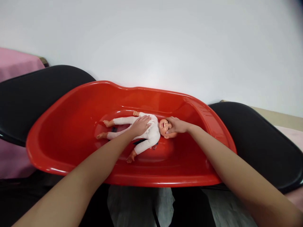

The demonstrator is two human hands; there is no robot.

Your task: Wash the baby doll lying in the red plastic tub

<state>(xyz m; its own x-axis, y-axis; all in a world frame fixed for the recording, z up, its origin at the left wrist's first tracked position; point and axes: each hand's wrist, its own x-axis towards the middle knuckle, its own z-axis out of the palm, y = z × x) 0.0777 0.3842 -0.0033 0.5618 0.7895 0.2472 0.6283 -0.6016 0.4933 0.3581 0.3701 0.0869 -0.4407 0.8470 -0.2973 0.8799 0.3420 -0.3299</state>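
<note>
Plain white wall (165,41) behind, pink cloth (14,63) far off to the left hand's side. Glossy red moulded plastic baby tub (71,126) bridging two black rounded chair seats (28,94), probably to bring it up within arm's reach. Inside, lying on its back, a small plastic baby doll in a soft white cloth sleepsuit (151,135). Left hand (141,125) laid flat and open on the doll's chest, fingers relaxed, apparently pinning the body steady rather than gripping. Right hand (176,125) curled loosely around the doll's hard, smooth head just beyond the left fingertips, cupping it, thumb near the face. Bare feet pointing away past the left wrist.
</note>
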